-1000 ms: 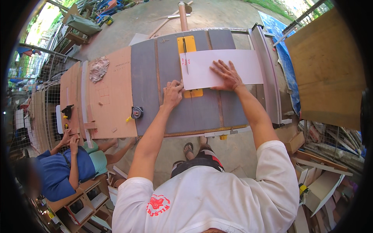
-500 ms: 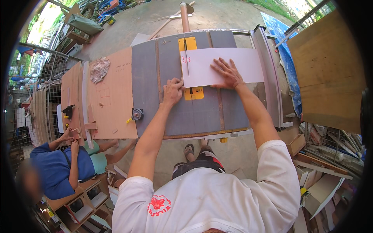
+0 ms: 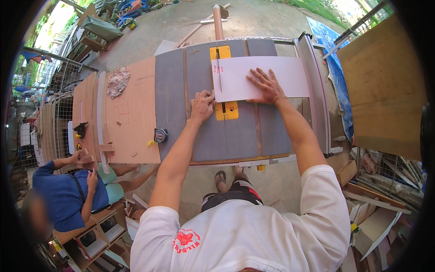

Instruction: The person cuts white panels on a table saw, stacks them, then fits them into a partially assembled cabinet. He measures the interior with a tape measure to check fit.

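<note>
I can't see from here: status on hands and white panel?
Right hand spread on white panel; left hand curled at its near-left corner. Panel overlaps yellow insert. Tape measure left, clear of panel.

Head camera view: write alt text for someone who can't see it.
A person's bare right hand lies spread on a white rectangular panel across a grey flat saw table; the bare left hand is at the panel's near left corner.

The white board (image 3: 240, 79) has been pushed slightly toward twelve o'clock, and more yellow plate (image 3: 226, 110) uncovered at its six o'clock edge. At eight o'clock, a co-worker's hand (image 3: 92, 180) has been drawn away from the other.
</note>
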The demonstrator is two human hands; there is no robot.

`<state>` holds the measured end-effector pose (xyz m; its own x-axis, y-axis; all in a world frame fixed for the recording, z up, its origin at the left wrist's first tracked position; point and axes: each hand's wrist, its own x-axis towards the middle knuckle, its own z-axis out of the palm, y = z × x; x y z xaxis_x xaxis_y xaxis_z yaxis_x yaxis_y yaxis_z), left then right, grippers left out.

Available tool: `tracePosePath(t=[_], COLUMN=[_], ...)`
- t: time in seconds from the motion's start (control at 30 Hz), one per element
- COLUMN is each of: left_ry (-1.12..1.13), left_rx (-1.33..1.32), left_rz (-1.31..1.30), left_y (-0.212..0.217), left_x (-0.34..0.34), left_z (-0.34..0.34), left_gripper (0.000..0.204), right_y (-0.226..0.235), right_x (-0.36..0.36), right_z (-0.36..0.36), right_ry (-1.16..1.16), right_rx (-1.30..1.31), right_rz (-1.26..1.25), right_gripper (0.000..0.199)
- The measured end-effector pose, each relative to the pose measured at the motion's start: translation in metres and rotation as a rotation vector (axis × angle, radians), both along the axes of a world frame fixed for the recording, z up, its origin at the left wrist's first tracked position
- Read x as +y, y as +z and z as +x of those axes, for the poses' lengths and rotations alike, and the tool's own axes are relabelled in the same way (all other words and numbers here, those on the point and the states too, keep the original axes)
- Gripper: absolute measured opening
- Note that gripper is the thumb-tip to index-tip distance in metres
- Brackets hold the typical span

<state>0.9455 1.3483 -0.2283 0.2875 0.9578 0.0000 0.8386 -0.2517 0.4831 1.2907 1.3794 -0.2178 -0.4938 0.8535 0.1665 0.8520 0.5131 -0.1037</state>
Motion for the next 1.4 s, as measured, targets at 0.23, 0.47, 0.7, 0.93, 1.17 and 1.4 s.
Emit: tracePosePath(t=[0.23,0.47,0.7,0.93,1.17,1.4], left_ry=[0.018,0.027,0.064,0.221,0.546,0.229], left_rx=[-0.003,0.01,0.023,0.029,-0.097,0.005], left_rz=[-0.009,0.002,0.041,0.12,0.297,0.033], left_y=[0.003,-0.002,-0.002,0.005,-0.035,0.01], left_x=[0.008,0.028,0.046,0.086,0.152,0.18], left_z=[0.003,0.003,0.006,0.018,-0.031,-0.016], left_gripper=[0.032,0.04,0.045,0.045,0.049,0.062], right_y=[-0.001,0.0,-0.003,-0.012,-0.008,-0.011], right_x=[0.01,0.03,0.056,0.083,0.119,0.158], right_z=[0.003,0.002,0.003,0.012,0.006,0.013], right_ry=[0.008,0.018,0.022,0.017,0.042,0.032], right_rx=[-0.001,0.01,0.013,0.019,0.05,0.039], right_rz=[0.016,0.008,0.025,0.037,0.063,0.066], right_gripper=[0.104,0.103,0.104,0.104,0.103,0.1])
